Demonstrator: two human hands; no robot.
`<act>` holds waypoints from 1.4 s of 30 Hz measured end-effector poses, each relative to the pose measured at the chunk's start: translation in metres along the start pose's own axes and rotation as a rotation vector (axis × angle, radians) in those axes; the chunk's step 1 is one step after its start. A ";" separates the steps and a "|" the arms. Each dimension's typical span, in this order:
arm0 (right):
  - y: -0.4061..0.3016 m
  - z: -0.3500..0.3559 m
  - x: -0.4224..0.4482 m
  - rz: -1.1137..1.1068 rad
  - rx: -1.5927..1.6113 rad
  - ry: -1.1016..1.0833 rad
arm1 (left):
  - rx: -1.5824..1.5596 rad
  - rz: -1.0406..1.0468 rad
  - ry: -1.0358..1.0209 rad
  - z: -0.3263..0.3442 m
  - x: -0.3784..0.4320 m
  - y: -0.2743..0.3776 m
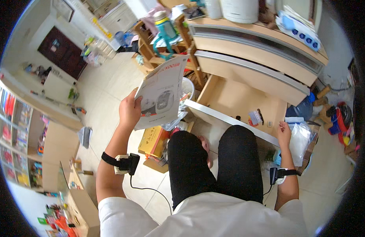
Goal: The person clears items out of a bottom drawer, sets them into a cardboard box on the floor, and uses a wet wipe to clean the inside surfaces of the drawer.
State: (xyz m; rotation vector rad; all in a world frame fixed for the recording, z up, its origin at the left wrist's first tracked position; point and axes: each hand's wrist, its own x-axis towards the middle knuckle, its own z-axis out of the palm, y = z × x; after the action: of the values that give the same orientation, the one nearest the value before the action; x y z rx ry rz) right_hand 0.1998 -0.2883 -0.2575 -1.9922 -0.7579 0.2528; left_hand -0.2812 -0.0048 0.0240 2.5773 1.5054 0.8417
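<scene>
My left hand (130, 109) grips a white paper booklet (161, 97) by its left edge, thumb on the front. A rice cooker is pictured on its cover, with Cuckoo in red near the top. Before my knees, the bottom drawer (233, 89) of a light wooden cabinet is pulled out. Inside lie a small card or packet (254, 118), a dark slim item (261, 116) and a little white piece (269, 123). My right hand (284, 134) is at the drawer's right front corner, fingers curled; whether it touches the drawer or pinches something is unclear.
Right of the drawer stands a cardboard box (313, 136) topped with a clear plastic bag (299, 139). A yellow box (153, 140) sits on the floor by my left knee. Behind the booklet are a waste bin (188, 87) and a wooden chair (187, 41) carrying a teal bottle (165, 28).
</scene>
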 end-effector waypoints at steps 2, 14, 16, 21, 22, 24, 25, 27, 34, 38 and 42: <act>-0.060 0.009 0.004 -0.066 0.203 -0.081 | 0.028 -0.041 0.007 -0.014 -0.017 -0.011; -0.374 0.114 -0.107 -0.027 0.784 -1.031 | 0.181 0.016 -0.063 -0.022 -0.093 -0.010; -0.382 0.133 -0.121 0.019 0.803 -1.037 | 0.167 0.023 -0.061 -0.023 -0.098 -0.006; -0.389 0.146 -0.141 0.078 0.806 -1.029 | 0.163 0.092 -0.004 -0.019 -0.114 -0.016; -0.387 0.147 -0.142 0.079 0.787 -1.027 | 0.137 0.061 -0.006 -0.019 -0.117 -0.020; -0.384 0.148 -0.143 0.079 0.783 -1.006 | 0.077 0.005 -0.006 -0.017 -0.123 -0.032; -0.382 0.147 -0.142 0.063 0.765 -0.994 | 0.054 -0.060 -0.026 -0.015 -0.126 -0.040; -0.376 0.145 -0.138 0.035 0.731 -0.977 | 0.011 -0.194 -0.067 -0.010 -0.134 -0.062; -0.363 0.135 -0.129 0.052 0.626 -0.830 | -0.835 -0.920 0.083 0.047 -0.211 -0.205; -0.359 0.137 -0.127 0.055 0.614 -0.829 | -1.187 -1.213 0.270 0.085 -0.252 -0.240; -0.357 0.137 -0.128 0.053 0.567 -0.816 | -1.196 -1.326 0.226 0.110 -0.258 -0.244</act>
State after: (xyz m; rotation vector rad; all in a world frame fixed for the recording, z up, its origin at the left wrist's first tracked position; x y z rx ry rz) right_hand -0.1104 -0.1420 -0.0445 -1.3307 -0.9856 1.2164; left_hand -0.5221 -0.0615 -0.2534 0.4710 1.5173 1.1611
